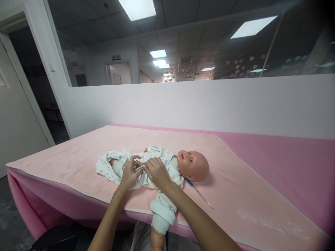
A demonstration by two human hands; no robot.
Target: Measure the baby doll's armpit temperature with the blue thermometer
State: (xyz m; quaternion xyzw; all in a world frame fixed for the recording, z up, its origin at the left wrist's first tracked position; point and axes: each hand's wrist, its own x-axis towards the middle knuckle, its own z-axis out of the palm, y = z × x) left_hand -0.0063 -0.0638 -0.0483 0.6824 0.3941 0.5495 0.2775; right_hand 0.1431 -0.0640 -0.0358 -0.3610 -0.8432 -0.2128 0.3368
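A baby doll lies on its back on a pink blanket, head to the right, dressed in a white patterned romper. My left hand and my right hand meet over the doll's belly. Both pinch the front edge of the romper, fingers closed on the fabric. One sleeved arm of the doll hangs over the table's near edge. A thin thermometer with a blue tip lies on the blanket just right of the doll's shoulder.
The blanket covers a long table draped in darker pink cloth. A low white partition wall with glass above runs behind it. An open doorway stands at the left. A dark chair sits at the bottom left.
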